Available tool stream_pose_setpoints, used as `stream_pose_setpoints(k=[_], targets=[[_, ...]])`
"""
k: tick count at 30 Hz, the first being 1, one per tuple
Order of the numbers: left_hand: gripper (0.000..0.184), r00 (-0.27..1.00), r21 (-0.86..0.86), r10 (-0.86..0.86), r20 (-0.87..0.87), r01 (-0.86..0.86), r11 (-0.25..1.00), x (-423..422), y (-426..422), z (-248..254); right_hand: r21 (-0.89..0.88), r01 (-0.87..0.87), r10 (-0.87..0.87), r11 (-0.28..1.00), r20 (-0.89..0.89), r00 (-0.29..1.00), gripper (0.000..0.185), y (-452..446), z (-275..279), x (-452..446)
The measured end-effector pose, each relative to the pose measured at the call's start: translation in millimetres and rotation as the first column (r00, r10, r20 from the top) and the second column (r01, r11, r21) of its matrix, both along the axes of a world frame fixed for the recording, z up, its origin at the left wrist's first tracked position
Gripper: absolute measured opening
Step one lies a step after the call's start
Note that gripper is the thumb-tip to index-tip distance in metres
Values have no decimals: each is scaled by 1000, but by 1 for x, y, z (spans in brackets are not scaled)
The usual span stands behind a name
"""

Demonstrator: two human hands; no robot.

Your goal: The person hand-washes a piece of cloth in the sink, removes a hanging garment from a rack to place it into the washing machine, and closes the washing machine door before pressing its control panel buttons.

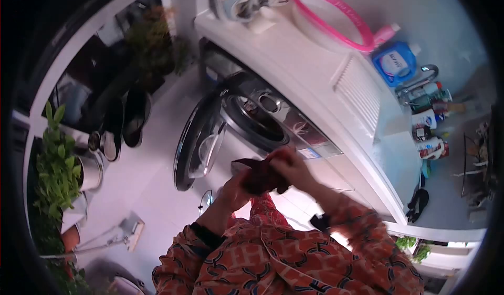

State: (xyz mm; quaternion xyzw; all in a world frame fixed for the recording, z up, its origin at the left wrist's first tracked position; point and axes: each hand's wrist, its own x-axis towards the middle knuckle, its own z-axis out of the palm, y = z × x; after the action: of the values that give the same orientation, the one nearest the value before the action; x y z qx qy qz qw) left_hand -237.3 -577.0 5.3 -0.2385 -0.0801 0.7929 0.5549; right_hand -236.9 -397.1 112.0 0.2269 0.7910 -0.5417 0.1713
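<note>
A crumpled dark red cloth [262, 179] is bunched up between my two hands, low in front of my body; its exact kind cannot be made out. My left hand [236, 191] grips it from the left and below. On the other side, my right hand [292, 170] has its fingers curled onto the cloth's upper part. Just beyond my hands is a front-loading washing machine [302, 127]. Its round door [197, 143] is swung open to the left, so the dark drum opening [254, 119] shows.
Above the machine runs a white counter [310, 74] with a pink-rimmed basin [336, 19], a blue detergent bottle [395, 64] and a ribbed washboard [359, 95]. Several bottles stand by the tap [425, 74]. On the left are dark shoes [135, 119], a potted plant [55, 164] and a mop [131, 232].
</note>
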Motion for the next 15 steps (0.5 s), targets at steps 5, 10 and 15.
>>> stream_pose_setpoints(k=[5, 10, 15], targets=[[36, 986, -464, 149, -71, -165, 870, 83, -19, -64, -142, 376, -318, 916, 316, 894, 42, -21, -116, 102], [34, 986, -488, 169, -9, -152, 860, 95, -24, -85, -713, 596, 138, 371, 677, 723, 56, -5, -175, 95], [41, 992, -695, -120, -23, 71, 716, 101, -23, -129, -691, 697, 287, 194, 719, 633, 54, -21, -229, 112]])
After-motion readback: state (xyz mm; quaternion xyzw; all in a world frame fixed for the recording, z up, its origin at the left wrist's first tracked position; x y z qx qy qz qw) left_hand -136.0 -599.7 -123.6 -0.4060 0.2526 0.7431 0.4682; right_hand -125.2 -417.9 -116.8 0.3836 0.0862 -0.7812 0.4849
